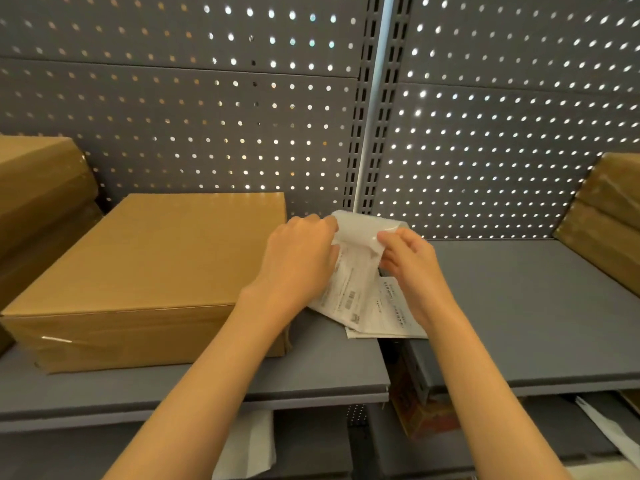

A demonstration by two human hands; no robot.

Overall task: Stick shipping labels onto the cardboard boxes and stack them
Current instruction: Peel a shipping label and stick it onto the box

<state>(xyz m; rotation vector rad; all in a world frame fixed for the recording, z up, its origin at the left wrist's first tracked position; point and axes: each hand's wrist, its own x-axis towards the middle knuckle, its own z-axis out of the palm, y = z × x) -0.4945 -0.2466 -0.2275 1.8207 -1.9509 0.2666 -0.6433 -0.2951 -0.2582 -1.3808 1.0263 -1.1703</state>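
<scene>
A flat cardboard box (145, 271) lies on the grey shelf (311, 379), sealed with clear tape along its front. Just right of it, above the shelf, both hands work on a white shipping label (349, 275). My left hand (301, 258) pinches the label's left edge. My right hand (408, 261) pinches the glossy backing (363, 225), which curls up and away from the printed sheet. More printed labels (391, 313) lie flat on the shelf under my hands.
Stacked cardboard boxes (38, 188) wrapped in clear film stand at the far left, and another stack (609, 216) at the far right. A perforated grey back panel (242, 116) closes the shelf behind. White paper (249, 448) lies on the lower shelf.
</scene>
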